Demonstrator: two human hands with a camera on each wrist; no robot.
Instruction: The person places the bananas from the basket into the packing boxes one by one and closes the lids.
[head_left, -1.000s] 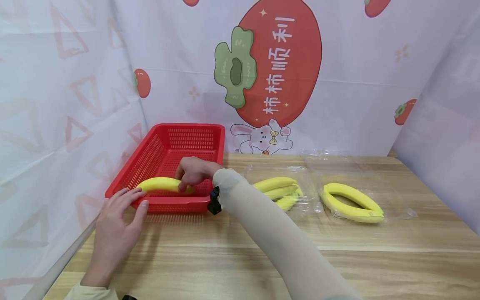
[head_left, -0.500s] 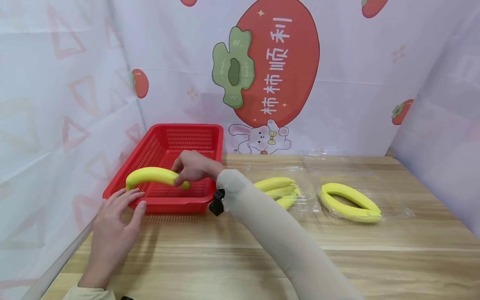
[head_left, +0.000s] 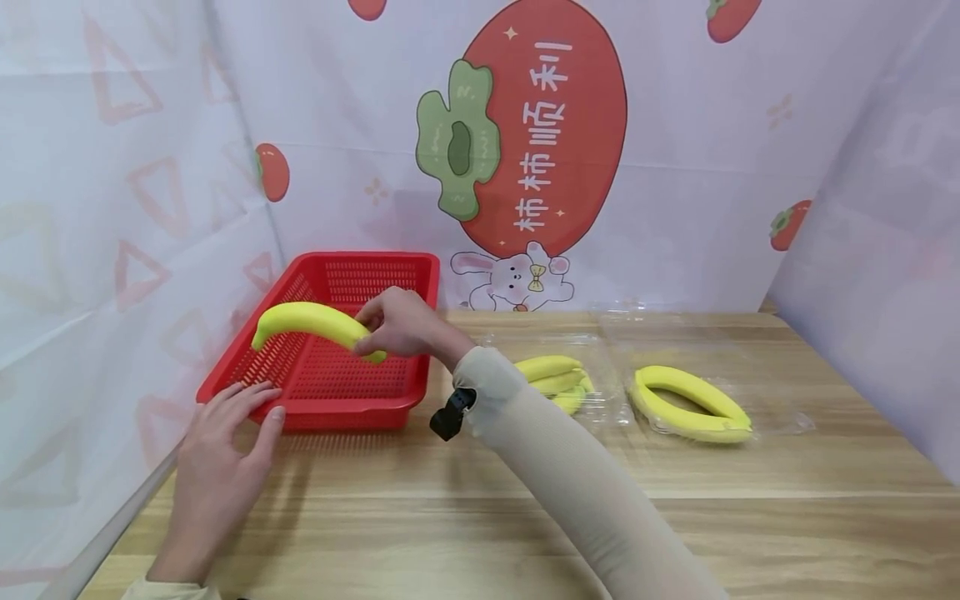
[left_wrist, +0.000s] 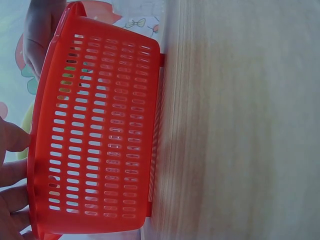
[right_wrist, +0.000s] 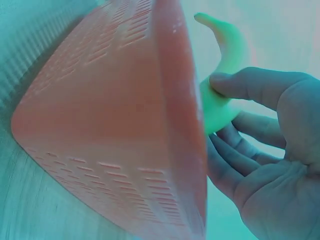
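Observation:
A yellow banana (head_left: pixel 307 320) is held in the air above the red plastic basket (head_left: pixel 322 407). My right hand (head_left: pixel 402 323) pinches it near its right end, and its other end points left. In the right wrist view, the thumb (right_wrist: pixel 230 85) presses one side of the banana (right_wrist: pixel 220 107), with fingers behind it; the basket rim hides part of it. My left hand (head_left: pixel 225 467) rests on the basket's near left corner, fingers laid over the rim. The left wrist view shows those fingertips (left_wrist: pixel 15 137) at the rim of the slotted basket wall (left_wrist: pixel 95 130).
Right of the basket, a clear plastic box (head_left: pixel 600 358) holds several bananas (head_left: pixel 553 377). Farther right, two curved bananas (head_left: pixel 693 404) form a ring on another clear plastic piece. Printed cloth (head_left: pixel 675 167) walls the wooden table (head_left: pixel 480 533) at the back and sides.
My right hand has lifted the banana from low in the basket to above the rim. My left hand stays at the basket's near left corner. The view has shifted slightly.

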